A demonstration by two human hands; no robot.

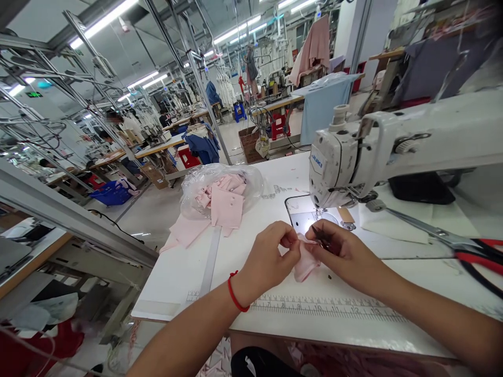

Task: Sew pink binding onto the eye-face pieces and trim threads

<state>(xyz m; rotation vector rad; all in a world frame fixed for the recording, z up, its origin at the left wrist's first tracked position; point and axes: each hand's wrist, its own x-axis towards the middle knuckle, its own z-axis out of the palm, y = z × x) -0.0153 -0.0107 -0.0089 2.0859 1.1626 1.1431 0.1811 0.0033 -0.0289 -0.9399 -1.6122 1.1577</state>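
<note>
Head view: at a white sewing table [173, 285], a person's left hand [267, 256] and right hand [346, 254] meet over a small pink fabric piece [305, 265], just in front of a white Juki sewing machine [334, 170]. Both hands are closed in fingertip pinches: the left holds one side of the fabric, the right the other, along with what look like small dark snips [321, 236]. Keeping the pinches close together holds the piece steady and the blades in sight. The fabric is soft and pale, gathered in folds, its lower end hanging toward the table. Ahead and left of the hands, pink fabric pieces [225, 207] spill from a clear plastic bag [239, 178]. A printed ruler [326, 309] runs along the table just beyond the wrists, and red-handled shears [477, 256] lie right of the right hand.
</note>
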